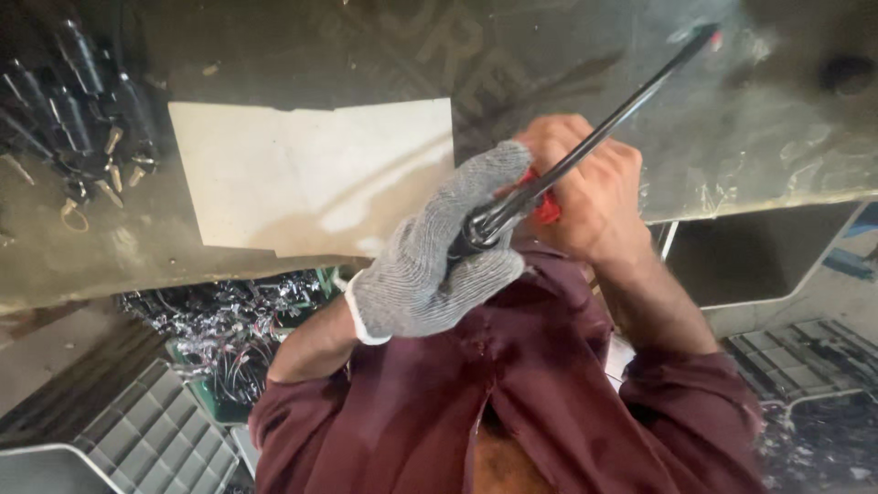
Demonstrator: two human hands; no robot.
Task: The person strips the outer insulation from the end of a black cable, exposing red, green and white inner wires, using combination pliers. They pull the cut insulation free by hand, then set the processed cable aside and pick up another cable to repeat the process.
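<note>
My left hand (425, 265), in a grey knit glove, is closed around the lower end of a long black cable (640, 87). The cable runs up and to the right over the worn metal table (777, 137) and ends in a small red tip. My bare right hand (594, 192) is closed just behind the gloved one, around the same cable and a small red-handled item (547, 210) that is mostly hidden by the fingers. Both hands are held close to my chest, above the table's near edge.
A pale cardboard sheet (311, 174) lies on the table to the left. Several black cable pieces with brass ends (82, 119) are at the far left. Below the table are a bin of tangled wires (229, 320) and grey crates (146, 439), (805, 352).
</note>
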